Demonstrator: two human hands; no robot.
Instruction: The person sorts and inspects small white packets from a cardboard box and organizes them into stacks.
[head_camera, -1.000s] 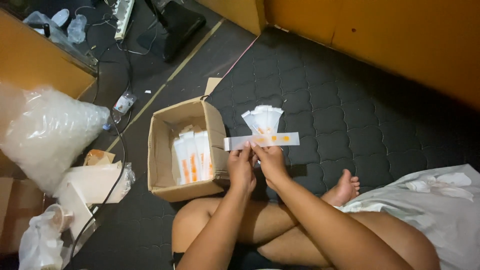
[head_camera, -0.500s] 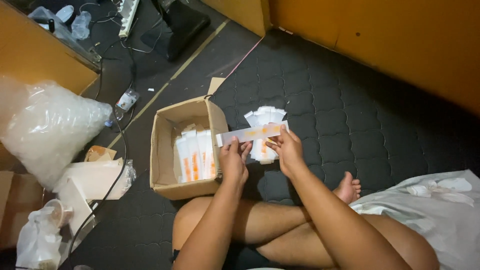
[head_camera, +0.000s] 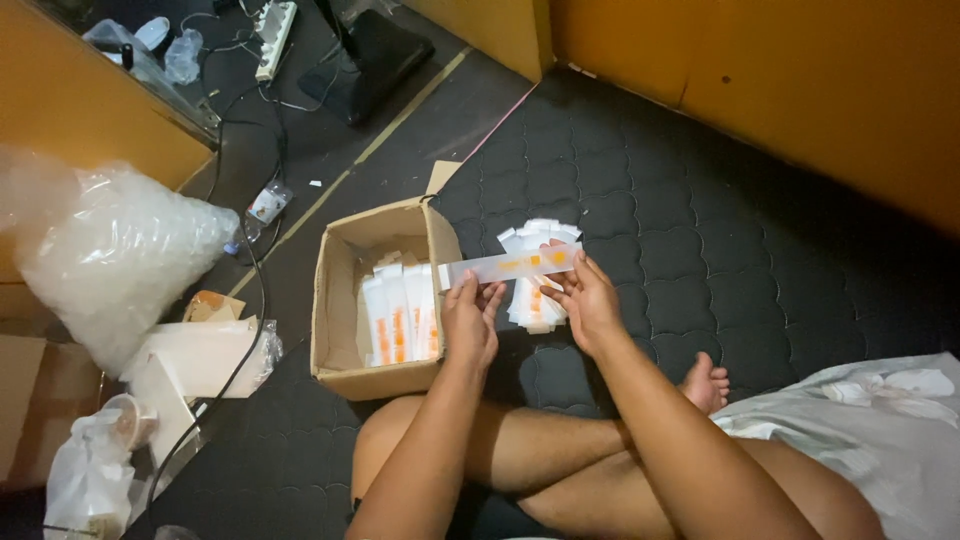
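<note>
Both hands hold one long flat white strip with orange marks (head_camera: 510, 266), stretched level between them above the dark quilted mat. My left hand (head_camera: 472, 318) pinches its left end, and my right hand (head_camera: 583, 296) grips its right end. Under the strip lies a loose pile of similar white and orange pieces (head_camera: 535, 290) on the mat. Just left of my left hand stands an open cardboard box (head_camera: 334, 300) with several folded white and orange pieces stacked upright inside (head_camera: 400, 318). My crossed legs are in the foreground.
A big clear plastic bag of white items (head_camera: 110, 250) sits far left, with small cartons (head_camera: 190, 355) and a tied plastic bag (head_camera: 90, 470) below it. Cables and a power strip (head_camera: 272, 25) lie on the floor behind. Orange walls (head_camera: 800, 90) border the mat; white cloth (head_camera: 880, 420) lies right.
The strip has been pulled out flat and lifted slightly, and both hands have spread apart along it. The view has shifted a little.
</note>
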